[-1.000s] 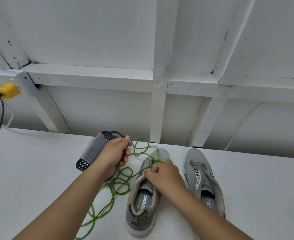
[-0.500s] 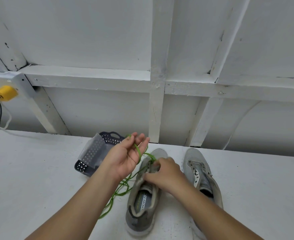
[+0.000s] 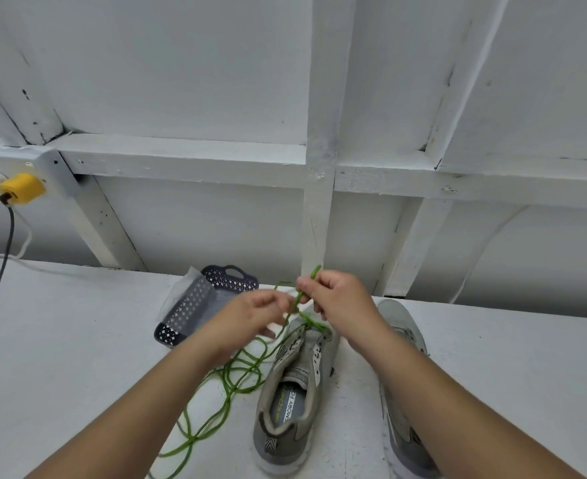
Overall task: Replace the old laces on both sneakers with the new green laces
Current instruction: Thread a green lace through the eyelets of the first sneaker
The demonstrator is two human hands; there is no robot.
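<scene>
So the whole thing hinges on where the green lace (image 3: 240, 375) sits relative to the left sneaker (image 3: 295, 392), the one with the insole label showing. That sneaker lies with its long axis running from the person out toward the wall, toe end farthest away. The lace crosses at the eyelets nearest the toe, and both hands hover just above that end.

The right hand (image 3: 337, 302) pinches one lace end, which pokes up past its fingertips, angled away from the toe. The left hand (image 3: 254, 316) is blurry, just left of the toe; its fingers look curled near the lace, but whether it's actually gripping can't be told. All the slack trails off to the left of the sneaker in loose loops on the white table (image 3: 60, 340).

The right hand is the nearer one to the next open eyelets, looks like. The other sneaker (image 3: 402, 340) sits just right of the first, no lace visible in it. A dark basket (image 3: 195, 305) lies behind and left.
</scene>
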